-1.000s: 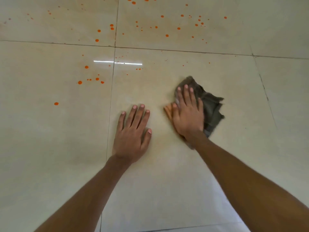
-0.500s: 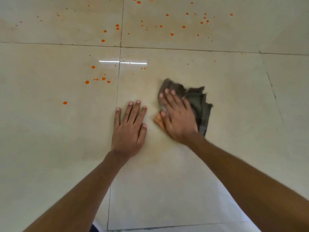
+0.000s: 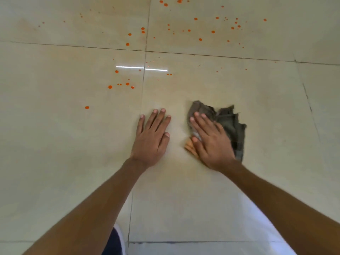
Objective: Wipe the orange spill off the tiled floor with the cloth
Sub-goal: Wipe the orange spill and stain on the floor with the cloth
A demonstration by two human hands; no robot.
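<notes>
Dozens of orange droplets (image 3: 127, 83) dotted the tiled floor (image 3: 55, 144) from ten to one o'clock, so we judged most of the wiping undone. Only the near tile showed no drops. Our right hand (image 3: 211, 144) pressed flat, fingers straight, on the grey cloth (image 3: 230, 124), which poked out at its two o'clock. Our left hand (image 3: 150, 142) lay spread on bare tile.

The place is an indoor room with a tiled floor (image 3: 73, 153) of large, glossy beige tiles, joined by thin dark grout lines (image 3: 220, 56). A bright reflection (image 3: 128, 67) of a strip light lies on the polished surface, and orange drops (image 3: 110, 87) dot the far tiles. Home or other building — the view cannot tell which.
</notes>
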